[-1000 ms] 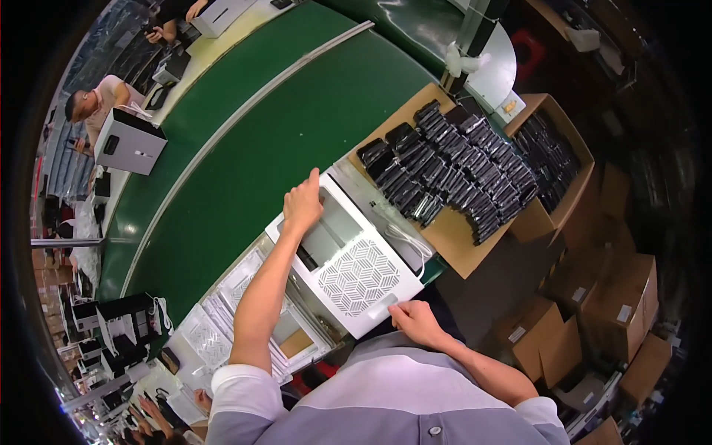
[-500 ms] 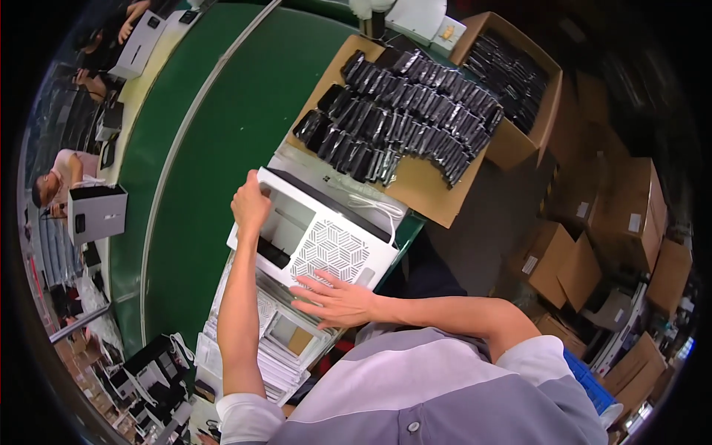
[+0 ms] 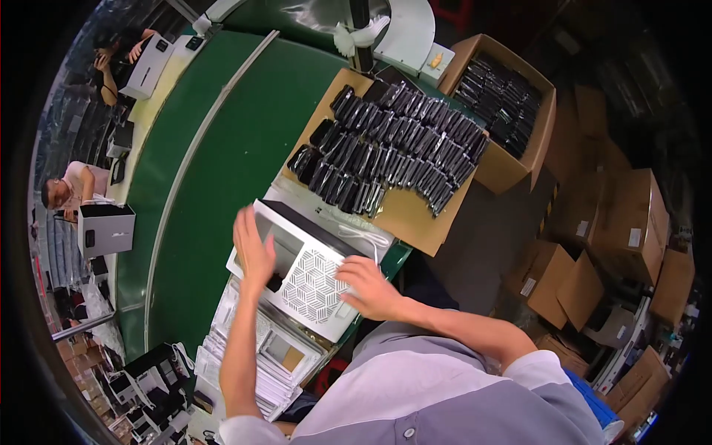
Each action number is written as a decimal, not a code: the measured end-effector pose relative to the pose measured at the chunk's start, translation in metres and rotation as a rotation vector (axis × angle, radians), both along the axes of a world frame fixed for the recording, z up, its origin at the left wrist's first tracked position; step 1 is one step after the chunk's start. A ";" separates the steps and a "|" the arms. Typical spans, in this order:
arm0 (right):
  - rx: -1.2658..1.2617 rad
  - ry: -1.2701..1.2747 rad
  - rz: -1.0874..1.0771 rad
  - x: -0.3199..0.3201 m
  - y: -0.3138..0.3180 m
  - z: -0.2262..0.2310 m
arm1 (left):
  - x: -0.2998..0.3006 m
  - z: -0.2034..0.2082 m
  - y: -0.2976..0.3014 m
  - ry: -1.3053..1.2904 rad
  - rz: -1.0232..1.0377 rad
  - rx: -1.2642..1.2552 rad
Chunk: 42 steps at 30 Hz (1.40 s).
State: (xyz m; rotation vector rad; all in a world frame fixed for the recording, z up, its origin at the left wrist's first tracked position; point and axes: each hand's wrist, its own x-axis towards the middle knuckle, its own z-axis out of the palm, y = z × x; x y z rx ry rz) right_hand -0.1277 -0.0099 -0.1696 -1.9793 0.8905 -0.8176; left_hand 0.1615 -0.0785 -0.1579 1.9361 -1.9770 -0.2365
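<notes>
A white casing (image 3: 337,320) lies in front of me on the line, its top face bearing a cut-out geometric pattern beside a rectangular opening. Its far side is dark. My left hand (image 3: 254,256) is over the casing's left end, fingers stretched and slightly blurred, thumb apart. On the right end rests my right hand (image 3: 373,289), its fingers spread over the patterned face and the thumb apart. A white cable (image 3: 363,236) lies coiled just beyond the casing. Nearer me, a stack of white panels (image 3: 278,378) sits next to the casing, some with the same pattern.
Black bagged parts (image 3: 393,144) lie in rows on a cardboard sheet (image 3: 415,226) beyond the casing. A carton (image 3: 538,159) of similar parts stands behind. The green conveyor (image 3: 215,156) runs along the left. Co-workers (image 3: 78,185) sit across it; cartons (image 3: 619,222) crowd the right.
My left hand has loosened from the casing's far left corner and its fingers have straightened. My right hand has moved from the near edge to the right end. The whole view has shifted slightly.
</notes>
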 end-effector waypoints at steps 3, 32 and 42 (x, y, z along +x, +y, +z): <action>0.403 -0.108 -0.398 -0.046 -0.012 -0.040 | -0.046 0.022 0.079 0.079 -0.089 0.101; 0.590 0.138 -0.407 -0.101 -0.129 -0.066 | 0.055 0.178 0.078 0.882 0.370 0.815; 0.991 -0.545 0.170 -0.122 -0.123 0.082 | -0.005 0.194 0.095 0.350 0.447 0.105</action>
